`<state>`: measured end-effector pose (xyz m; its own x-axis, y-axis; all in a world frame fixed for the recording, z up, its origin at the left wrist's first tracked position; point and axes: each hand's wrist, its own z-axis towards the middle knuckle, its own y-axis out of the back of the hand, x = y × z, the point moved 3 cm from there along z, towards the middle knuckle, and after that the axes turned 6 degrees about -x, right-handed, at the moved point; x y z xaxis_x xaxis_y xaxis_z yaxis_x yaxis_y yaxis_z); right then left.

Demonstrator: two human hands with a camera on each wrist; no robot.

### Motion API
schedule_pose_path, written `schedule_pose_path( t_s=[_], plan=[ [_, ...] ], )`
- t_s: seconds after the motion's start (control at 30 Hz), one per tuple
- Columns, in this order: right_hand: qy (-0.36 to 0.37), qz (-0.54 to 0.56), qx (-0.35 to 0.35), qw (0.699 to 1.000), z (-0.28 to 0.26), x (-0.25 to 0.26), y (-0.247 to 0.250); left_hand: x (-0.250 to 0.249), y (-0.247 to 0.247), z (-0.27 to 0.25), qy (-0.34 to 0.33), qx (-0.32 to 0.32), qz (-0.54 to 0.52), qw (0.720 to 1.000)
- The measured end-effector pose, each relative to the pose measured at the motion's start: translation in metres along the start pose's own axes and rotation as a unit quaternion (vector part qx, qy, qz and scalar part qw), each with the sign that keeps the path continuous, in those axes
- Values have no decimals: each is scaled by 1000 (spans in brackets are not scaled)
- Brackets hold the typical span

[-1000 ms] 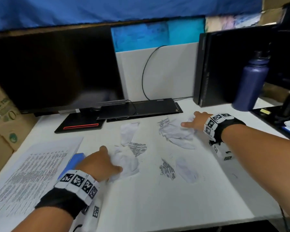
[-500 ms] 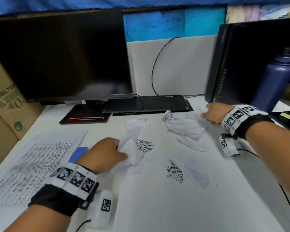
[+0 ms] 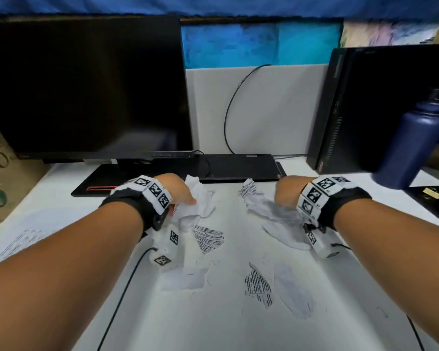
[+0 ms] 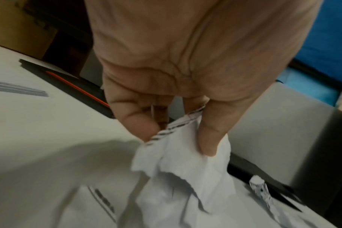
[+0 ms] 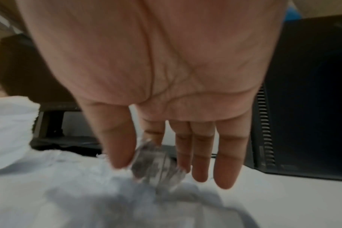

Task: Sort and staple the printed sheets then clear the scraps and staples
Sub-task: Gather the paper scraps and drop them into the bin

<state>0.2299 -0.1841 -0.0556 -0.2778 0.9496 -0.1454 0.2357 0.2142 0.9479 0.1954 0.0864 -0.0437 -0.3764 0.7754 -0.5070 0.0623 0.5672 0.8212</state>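
Torn paper scraps lie scattered over the white desk (image 3: 226, 325). My left hand (image 3: 178, 192) grips a crumpled white scrap (image 3: 199, 202) near the monitor base; the left wrist view shows thumb and fingers (image 4: 211, 138) pinching its printed edge (image 4: 178, 154). My right hand (image 3: 287, 191) is over a second heap of scraps (image 3: 266, 210). In the right wrist view its thumb (image 5: 121, 146) and forefinger pinch a small printed scrap (image 5: 154, 163), the other fingers straight. More printed scraps (image 3: 209, 238) (image 3: 257, 287) and a blank one (image 3: 293, 292) lie nearer me. The printed sheets (image 3: 15, 243) lie at far left.
A dark monitor (image 3: 86, 84) on its base (image 3: 94, 190) and a flat black device (image 3: 238, 165) line the back. At right stand a black tower (image 3: 390, 105) and a blue bottle (image 3: 413, 140). A cardboard box (image 3: 0, 173) is at left. A black cable (image 3: 127, 287) crosses the desk.
Both hands have moved toward the back of the desk. The left hand has gathered and lifted its crumpled scrap. The right hand has come left onto the right heap.
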Motion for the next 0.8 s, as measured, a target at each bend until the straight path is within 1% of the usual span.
schedule_pose_path(
  t_s=[0.03, 0.07, 0.1, 0.13, 0.2, 0.23, 0.27, 0.33, 0.37, 0.43, 0.5, 0.53, 0.57, 0.6, 0.67, 0.7, 0.73, 0.77, 0.8],
  plan=[
    [-10, -17, 14, 1000, 2, 3, -4, -5, -5, 1, -17, -8, 68, 998],
    [-23, -13, 14, 1000, 3, 5, -7, -9, -9, 0, -35, -20, 139, 989],
    [-20, -14, 4, 1000, 4, 8, -9, -13, -14, -2, -52, -30, 197, 979],
    [-16, -10, -8, 1000, 6, 9, -10, -17, -19, -4, -64, -26, 247, 966],
    [-20, -11, -31, 999, 10, 9, -13, -19, -28, -8, -86, -11, 310, 947],
    [-13, -11, -38, 999, 9, 9, -13, -21, -31, -10, -88, -8, 327, 941],
    [-7, 2, -48, 999, 8, 8, -13, -21, -32, -11, -84, -11, 329, 941],
    [-17, 57, -85, 995, 4, -2, -9, -21, -31, -7, -56, -15, 287, 956],
    [-19, 101, -121, 987, 1, -9, -7, -19, -31, -5, -42, -17, 251, 967],
    [-22, 199, -186, 962, -6, -25, 1, -12, -28, -2, -30, -34, 164, 985],
    [-39, 283, -224, 932, -13, -43, 8, -5, -21, -3, -57, -73, 85, 992],
    [-43, 328, -245, 911, -18, -53, 13, -2, -16, -5, -75, -103, 40, 991],
    [-43, 369, -273, 888, -22, -62, 17, -1, -10, -10, -101, -132, -2, 986],
    [-42, 385, -307, 869, -28, -70, 22, 1, -4, -15, -125, -159, -30, 979],
    [-49, 372, -377, 847, -40, -81, 26, 3, 5, -29, -165, -193, -47, 966],
    [-47, 355, -409, 840, -46, -82, 27, 3, 8, -36, -182, -202, -48, 961],
    [-43, 327, -431, 840, -53, -79, 29, 3, 10, -42, -191, -209, -48, 958],
    [-26, 283, -437, 853, -59, -74, 31, 4, 10, -47, -196, -212, -48, 956],
    [-5, 221, -423, 879, -65, -64, 32, 3, 10, -52, -197, -217, -48, 955]
  ],
)
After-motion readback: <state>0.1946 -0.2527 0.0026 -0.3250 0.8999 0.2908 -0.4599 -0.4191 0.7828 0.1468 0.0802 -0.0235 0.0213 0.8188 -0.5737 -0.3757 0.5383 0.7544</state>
